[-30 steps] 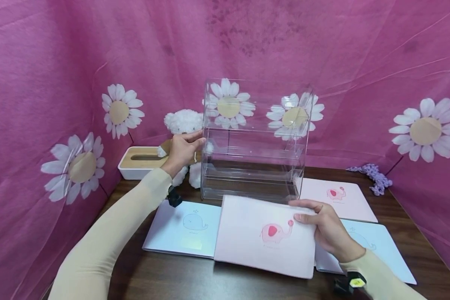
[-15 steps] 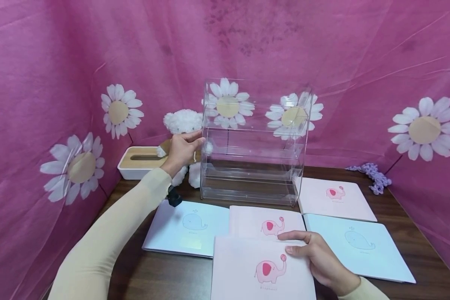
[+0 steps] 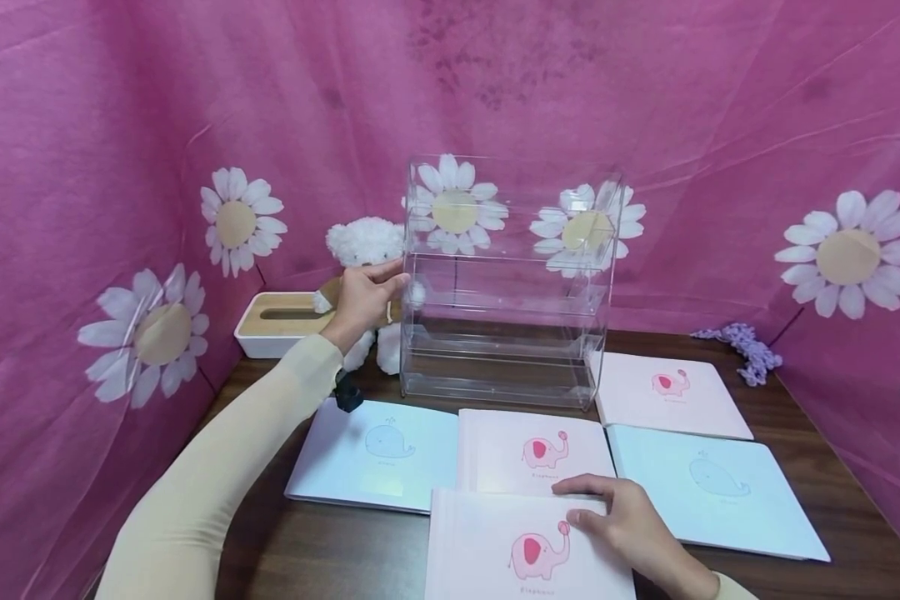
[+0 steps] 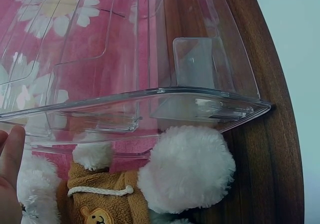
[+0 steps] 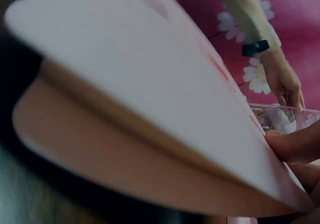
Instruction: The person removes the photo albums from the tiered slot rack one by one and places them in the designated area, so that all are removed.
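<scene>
At the bottom of the head view my right hand (image 3: pixel 630 533) pinches a thin white booklet with a pink elephant (image 3: pixel 468 550) by its right side, thumb on the cover. In the right wrist view this booklet (image 5: pixel 115 59) is tilted and its covers gape. With straight fingers, my left hand (image 3: pixel 363 304) touches the left side of a clear plastic tiered rack (image 3: pixel 506 367). In the left wrist view its fingertips are right at the rack's panel. Another elephant booklet (image 3: pixel 495 450) lies on the table, partly hidden by the held one.
A whale booklet (image 3: pixel 337 467) lies on the left, another whale booklet (image 3: pixel 660 492) on the right, behind it an elephant booklet (image 3: pixel 622 392). Beside the rack are a white plush bear (image 3: pixel 360 242) and a wood-topped tissue box (image 3: pixel 258 343). A purple fuzzy thing (image 3: pixel 753 358) sits at back right.
My right hand has drawn the elephant booklet down toward me, uncovering a second elephant booklet and more of the right whale booklet. My left hand has stayed at the rack.
</scene>
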`<state>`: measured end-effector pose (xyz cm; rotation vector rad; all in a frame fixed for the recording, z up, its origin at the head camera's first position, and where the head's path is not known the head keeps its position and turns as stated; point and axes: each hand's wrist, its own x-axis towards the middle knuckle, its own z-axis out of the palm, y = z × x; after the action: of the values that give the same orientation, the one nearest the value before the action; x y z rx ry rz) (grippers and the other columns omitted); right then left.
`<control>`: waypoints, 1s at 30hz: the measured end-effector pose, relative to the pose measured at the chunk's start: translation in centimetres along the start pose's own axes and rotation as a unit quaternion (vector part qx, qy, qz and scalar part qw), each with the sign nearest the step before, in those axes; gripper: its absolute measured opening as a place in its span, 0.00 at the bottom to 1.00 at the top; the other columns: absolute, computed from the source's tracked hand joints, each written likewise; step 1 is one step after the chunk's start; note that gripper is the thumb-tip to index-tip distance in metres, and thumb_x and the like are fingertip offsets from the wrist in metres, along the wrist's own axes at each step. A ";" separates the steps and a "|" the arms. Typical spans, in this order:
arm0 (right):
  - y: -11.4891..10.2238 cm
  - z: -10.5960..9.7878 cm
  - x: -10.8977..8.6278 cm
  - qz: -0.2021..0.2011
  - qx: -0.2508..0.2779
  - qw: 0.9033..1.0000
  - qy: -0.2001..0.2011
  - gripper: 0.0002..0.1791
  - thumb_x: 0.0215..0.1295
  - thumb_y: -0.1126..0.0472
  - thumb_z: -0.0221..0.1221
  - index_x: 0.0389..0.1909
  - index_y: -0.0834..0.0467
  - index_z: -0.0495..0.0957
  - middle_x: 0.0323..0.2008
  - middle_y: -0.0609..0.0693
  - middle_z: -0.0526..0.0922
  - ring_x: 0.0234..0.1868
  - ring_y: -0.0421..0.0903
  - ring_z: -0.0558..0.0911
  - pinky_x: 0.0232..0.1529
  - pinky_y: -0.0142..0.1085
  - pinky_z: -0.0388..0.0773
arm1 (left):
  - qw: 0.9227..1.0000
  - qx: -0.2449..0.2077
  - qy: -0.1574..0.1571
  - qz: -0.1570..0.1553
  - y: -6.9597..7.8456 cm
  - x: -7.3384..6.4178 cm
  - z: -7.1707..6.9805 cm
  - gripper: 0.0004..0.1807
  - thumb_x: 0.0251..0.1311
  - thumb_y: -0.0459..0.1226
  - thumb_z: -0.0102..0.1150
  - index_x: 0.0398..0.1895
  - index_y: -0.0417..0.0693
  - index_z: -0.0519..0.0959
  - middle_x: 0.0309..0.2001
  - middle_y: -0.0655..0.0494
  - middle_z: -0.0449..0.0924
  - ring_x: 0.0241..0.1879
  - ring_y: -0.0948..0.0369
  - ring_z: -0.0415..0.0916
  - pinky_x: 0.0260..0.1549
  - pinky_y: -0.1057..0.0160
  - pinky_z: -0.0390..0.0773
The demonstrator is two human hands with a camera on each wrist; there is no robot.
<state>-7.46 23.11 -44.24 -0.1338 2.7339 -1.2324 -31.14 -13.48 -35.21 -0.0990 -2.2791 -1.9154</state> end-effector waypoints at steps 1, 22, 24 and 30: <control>-0.1 0.0 0.0 -0.010 -0.029 0.999 0.014 0.16 0.51 0.61 0.75 0.38 0.39 0.88 0.42 0.35 0.90 0.48 0.28 0.81 0.51 0.24 0.76 | 1.000 -0.002 -0.001 0.000 0.0 0.1 0.0 0.22 0.63 0.38 0.69 0.61 0.49 0.81 0.61 0.49 0.82 0.58 0.57 0.82 0.47 0.70 0.86; 0.5 -0.6 1.1 -0.028 -0.011 0.999 0.027 0.18 0.53 0.69 0.73 0.45 0.50 0.87 0.42 0.43 0.90 0.43 0.32 0.85 0.46 0.26 0.85 | 1.000 0.010 0.006 -0.007 -0.1 -0.1 -0.1 0.22 0.63 0.40 0.69 0.60 0.50 0.82 0.60 0.50 0.83 0.55 0.60 0.84 0.46 0.72 0.86; 0.5 -0.7 1.4 -0.037 0.020 0.998 0.045 0.18 0.55 0.69 0.72 0.47 0.54 0.86 0.42 0.47 0.90 0.42 0.33 0.85 0.45 0.27 0.86 | 1.000 0.019 0.012 -0.006 -0.1 -0.2 -0.1 0.21 0.62 0.41 0.70 0.59 0.52 0.82 0.59 0.51 0.83 0.54 0.61 0.84 0.46 0.73 0.85; 0.8 -1.3 2.4 -0.091 0.144 0.981 0.097 0.20 0.62 0.75 0.64 0.56 0.70 0.78 0.44 0.54 0.89 0.44 0.32 0.85 0.47 0.22 0.84 | 0.999 0.039 0.031 -0.001 -0.3 -0.3 0.1 0.19 0.61 0.42 0.71 0.56 0.56 0.84 0.57 0.53 0.85 0.51 0.65 0.84 0.45 0.73 0.85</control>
<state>-10.02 24.26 -44.20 -0.2488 2.7084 -1.7641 -30.89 -13.41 -35.53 -0.0274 -2.3090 -1.8018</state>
